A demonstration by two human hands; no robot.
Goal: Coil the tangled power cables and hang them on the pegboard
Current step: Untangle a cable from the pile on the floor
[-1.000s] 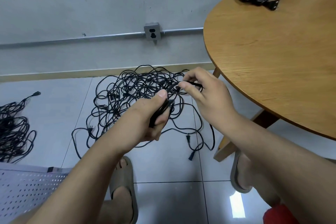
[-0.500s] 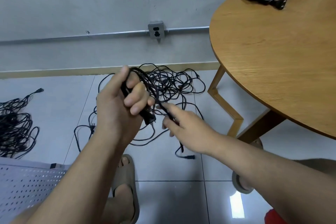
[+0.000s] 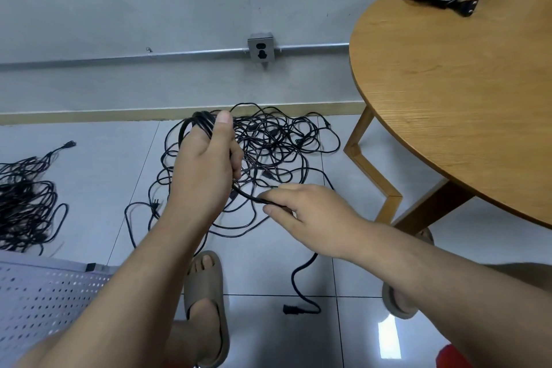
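We coil above the tangle (image 3: 277, 146) — left hand (image 3: 206, 164) gripping loops (image 3: 198, 122), right hand (image 3: 313, 218) pinching the tail (image 3: 294, 278); another wrap seems next.

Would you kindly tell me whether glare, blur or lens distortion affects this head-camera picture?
Head view: a white glare patch sits on the glossy floor tile, lower right; the wide lens bows the wall conduit and baseboard; the far-left cable pile looks slightly smeared; left hand, right hand and their cable look sharp.
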